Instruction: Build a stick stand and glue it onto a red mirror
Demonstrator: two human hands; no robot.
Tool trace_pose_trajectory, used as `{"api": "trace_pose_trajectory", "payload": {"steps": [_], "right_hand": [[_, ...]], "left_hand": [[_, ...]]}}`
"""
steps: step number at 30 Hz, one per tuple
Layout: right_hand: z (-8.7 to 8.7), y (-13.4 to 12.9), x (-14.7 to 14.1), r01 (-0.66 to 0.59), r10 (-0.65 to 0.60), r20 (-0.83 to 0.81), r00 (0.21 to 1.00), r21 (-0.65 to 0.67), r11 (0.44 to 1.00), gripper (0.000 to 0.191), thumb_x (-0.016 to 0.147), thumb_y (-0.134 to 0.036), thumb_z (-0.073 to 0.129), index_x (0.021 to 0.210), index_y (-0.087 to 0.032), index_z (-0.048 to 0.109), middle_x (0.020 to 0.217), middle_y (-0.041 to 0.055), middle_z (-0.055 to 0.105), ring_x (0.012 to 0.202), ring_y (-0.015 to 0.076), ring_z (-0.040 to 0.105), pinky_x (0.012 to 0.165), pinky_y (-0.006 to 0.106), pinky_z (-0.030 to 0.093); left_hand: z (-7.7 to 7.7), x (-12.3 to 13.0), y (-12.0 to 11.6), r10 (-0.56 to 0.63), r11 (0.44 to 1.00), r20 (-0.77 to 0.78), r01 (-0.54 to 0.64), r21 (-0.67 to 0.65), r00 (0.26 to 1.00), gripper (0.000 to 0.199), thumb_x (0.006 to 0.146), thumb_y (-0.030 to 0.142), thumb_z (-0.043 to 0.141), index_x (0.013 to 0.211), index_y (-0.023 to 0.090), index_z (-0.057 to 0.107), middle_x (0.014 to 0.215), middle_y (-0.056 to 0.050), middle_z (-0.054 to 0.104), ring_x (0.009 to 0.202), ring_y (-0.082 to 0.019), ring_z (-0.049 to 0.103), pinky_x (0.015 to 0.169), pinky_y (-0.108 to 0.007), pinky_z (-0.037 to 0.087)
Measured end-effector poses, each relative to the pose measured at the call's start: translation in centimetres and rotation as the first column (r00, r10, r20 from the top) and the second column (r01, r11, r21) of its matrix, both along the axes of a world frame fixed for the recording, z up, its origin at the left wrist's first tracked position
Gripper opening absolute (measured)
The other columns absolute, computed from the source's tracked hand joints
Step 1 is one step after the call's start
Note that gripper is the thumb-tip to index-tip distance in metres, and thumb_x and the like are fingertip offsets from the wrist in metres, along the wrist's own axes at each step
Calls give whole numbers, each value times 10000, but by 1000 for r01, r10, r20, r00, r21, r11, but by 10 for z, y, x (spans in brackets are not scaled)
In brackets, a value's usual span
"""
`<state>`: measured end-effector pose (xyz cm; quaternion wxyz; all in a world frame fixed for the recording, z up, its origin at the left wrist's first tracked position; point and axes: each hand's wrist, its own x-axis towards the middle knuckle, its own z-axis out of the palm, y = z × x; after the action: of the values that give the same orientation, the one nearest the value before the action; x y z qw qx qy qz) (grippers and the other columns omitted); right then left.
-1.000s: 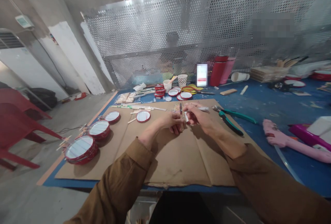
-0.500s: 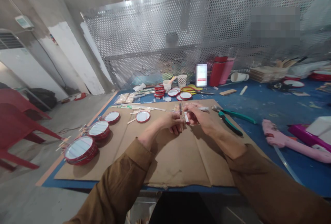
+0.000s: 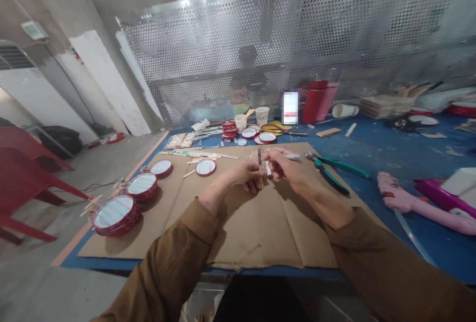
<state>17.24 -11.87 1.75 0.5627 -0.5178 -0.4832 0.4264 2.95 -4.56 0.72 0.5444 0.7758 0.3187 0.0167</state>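
Observation:
Over the middle of the cardboard sheet (image 3: 256, 228), my left hand (image 3: 251, 177) pinches a thin flat stick (image 3: 259, 157) that stands nearly upright. Just to its right, my right hand (image 3: 280, 164) has its fingers closed round a white marker (image 3: 293, 157), whose rear end sticks out to the right. A white and red piece (image 3: 268, 169), perhaps the marker's cap, shows below the right fingers. The fingertips of both hands almost meet. A round red-rimmed lid (image 3: 205, 167) lies left of my left hand, with wooden sticks beside it.
Stacked red-rimmed lids (image 3: 115, 215) stand along the left edge. Green-handled pliers (image 3: 329, 176), a pink glue gun (image 3: 405, 198) and a purple tool (image 3: 439, 193) lie right. Behind are paper cups (image 3: 262, 115), a phone (image 3: 290, 108) and a red bottle (image 3: 314, 103) before a perforated metal panel (image 3: 208, 54).

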Motion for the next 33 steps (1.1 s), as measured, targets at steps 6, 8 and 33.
{"api": "trace_pose_trajectory", "payload": {"steps": [6,8,33], "right_hand": [[2,-1,-2,0,0,14,1000,0,1000,399,727,-587,619,723,-189,588,485,-59,486,345,57,411,341,187,287],[1,0,-1,0,0,16,1000,7,1000,397,734,-585,613,737,-188,592,493,-58,490,352,57,417,345,186,293],[-5,3,2,-7,6,29,1000,18,1000,404,762,-599,589,769,-195,593,514,-54,504,369,66,430,360,191,296]], "left_hand": [[0,1,0,13,1000,3,-13,-3,1000,230,936,290,441,810,126,542,607,9,627,451,-67,576,474,-162,436],[0,2,0,19,1000,-3,-19,-8,1000,240,941,276,431,789,125,540,599,13,620,444,-66,573,470,-162,433],[1,1,-2,44,998,4,-44,-34,999,227,938,269,426,806,127,545,600,15,618,433,-64,571,451,-157,428]]}}
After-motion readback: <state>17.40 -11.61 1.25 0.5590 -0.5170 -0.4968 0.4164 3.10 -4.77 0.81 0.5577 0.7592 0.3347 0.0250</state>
